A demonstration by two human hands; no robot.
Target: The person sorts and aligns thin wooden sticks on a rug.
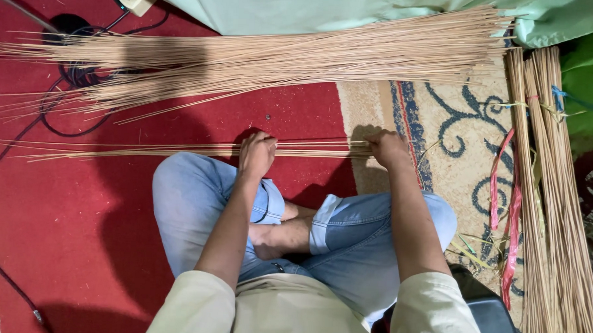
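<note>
Tan stick bundle [179, 149] gripped; left hand [256, 154], right hand [387, 148] knuckles-up, arms extended

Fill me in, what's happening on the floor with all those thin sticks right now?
A person sits cross-legged on a red carpet. Both hands grip a small bunch of thin sticks lying across in front of the knees: the left hand near the middle, the right hand at the right end. A much larger loose pile of sticks lies farther out. Tied stick bundles run along the right side, with pink ribbon strips beside them.
</note>
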